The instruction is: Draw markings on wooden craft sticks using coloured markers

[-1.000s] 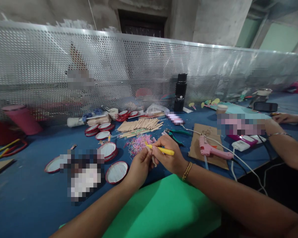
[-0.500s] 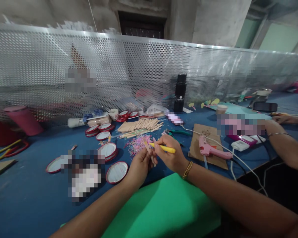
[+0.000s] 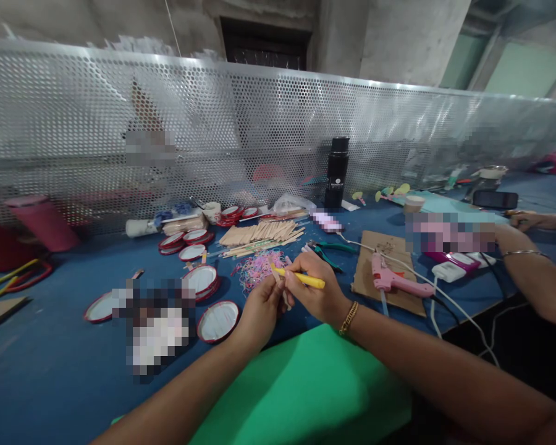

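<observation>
Between the fingers of my left hand (image 3: 262, 309) is a wooden craft stick (image 3: 286, 298), tilted, with its upper end sticking out above my fingertips. My right hand (image 3: 315, 285) is closed around a yellow marker (image 3: 308, 280). Its tip meets the stick near the upper end; whether it touches I cannot tell exactly. Just behind my hands lies a tangled heap of thin, multicoloured bands (image 3: 262, 267). Farther back, a pile of craft sticks (image 3: 264, 233) is spread on the blue table (image 3: 74, 371).
Red-rimmed round lids (image 3: 219, 321) lie to the left. On the right, a pink glue gun (image 3: 401, 283) rests on cardboard (image 3: 366, 272), with white cables nearby. Green-handled pliers (image 3: 331, 250) and a black bottle (image 3: 337, 173) stand behind. A co-worker's arm (image 3: 532, 266) reaches in from the right.
The marker's tip has shifted slightly left and up along the stick, with my right hand moving a little. My left hand keeps its hold on the stick.
</observation>
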A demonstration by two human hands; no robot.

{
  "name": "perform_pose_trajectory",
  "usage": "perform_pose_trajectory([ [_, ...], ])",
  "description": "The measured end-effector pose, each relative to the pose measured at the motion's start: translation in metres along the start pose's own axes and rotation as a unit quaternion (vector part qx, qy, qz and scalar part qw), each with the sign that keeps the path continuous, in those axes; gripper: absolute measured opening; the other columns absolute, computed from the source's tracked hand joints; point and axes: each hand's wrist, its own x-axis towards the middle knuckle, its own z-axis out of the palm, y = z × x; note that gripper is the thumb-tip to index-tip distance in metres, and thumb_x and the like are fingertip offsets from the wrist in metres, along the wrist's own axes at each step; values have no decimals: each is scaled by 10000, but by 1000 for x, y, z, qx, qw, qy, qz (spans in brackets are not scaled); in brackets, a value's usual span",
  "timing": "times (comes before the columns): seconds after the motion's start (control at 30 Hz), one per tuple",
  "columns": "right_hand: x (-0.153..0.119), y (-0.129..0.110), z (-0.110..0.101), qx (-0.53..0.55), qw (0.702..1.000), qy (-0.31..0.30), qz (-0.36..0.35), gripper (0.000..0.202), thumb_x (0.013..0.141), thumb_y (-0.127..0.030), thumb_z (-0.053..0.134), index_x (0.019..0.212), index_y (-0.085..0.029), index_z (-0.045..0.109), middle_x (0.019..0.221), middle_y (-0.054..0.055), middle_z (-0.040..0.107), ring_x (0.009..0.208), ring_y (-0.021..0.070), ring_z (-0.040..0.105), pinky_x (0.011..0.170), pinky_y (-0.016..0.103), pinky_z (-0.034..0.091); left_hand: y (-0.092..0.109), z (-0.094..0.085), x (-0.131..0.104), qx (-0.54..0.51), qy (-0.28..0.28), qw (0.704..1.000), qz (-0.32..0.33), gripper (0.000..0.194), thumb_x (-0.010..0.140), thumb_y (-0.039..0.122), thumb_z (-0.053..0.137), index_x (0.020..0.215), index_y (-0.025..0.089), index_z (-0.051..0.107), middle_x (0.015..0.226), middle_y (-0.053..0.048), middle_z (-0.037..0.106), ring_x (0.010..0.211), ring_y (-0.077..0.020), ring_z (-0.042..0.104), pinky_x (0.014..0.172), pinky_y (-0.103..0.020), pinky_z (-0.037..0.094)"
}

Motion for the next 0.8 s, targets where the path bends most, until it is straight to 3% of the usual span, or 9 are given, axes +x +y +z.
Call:
perform_pose_trajectory([
  [0.13, 0, 3, -1, 2, 1000, 15, 25, 148, 859, -232, 547, 713, -209, 557, 672, -1, 594, 666, 153, 544, 653, 282, 419, 2, 1, 0, 1, -2, 1000, -3, 358, 844, 498, 556, 658, 192, 572, 535, 32, 547, 459, -98, 430, 463, -219, 324],
  [0.4, 0, -5, 0, 19, 1000, -2, -15, 155, 875, -242, 530, 733, -207, 581, 673, 1, 603, 705, 162, 544, 706, 295, 417, 3, 1, 0, -1, 1, 1000, 0, 349, 857, 474, 540, 650, 193, 552, 534, 44, 518, 463, -91, 411, 459, -212, 314],
  [0.63, 1, 5, -1, -7, 1000, 20, 20, 153, 867, -237, 542, 717, -210, 551, 673, -4, 592, 669, 148, 537, 656, 273, 404, 5, 1, -1, 0, 0, 1000, -14, 326, 849, 475, 543, 698, 187, 567, 553, 33, 560, 468, -94, 435, 458, -208, 324],
  [0.8, 0, 0, 0, 12, 1000, 19, 11, 137, 863, -252, 554, 733, -210, 564, 676, -1, 598, 674, 152, 546, 654, 275, 413, 9, 1, 0, -1, 0, 1000, -14, 382, 843, 506, 541, 637, 184, 550, 525, 39, 522, 459, -88, 413, 451, -207, 299],
])
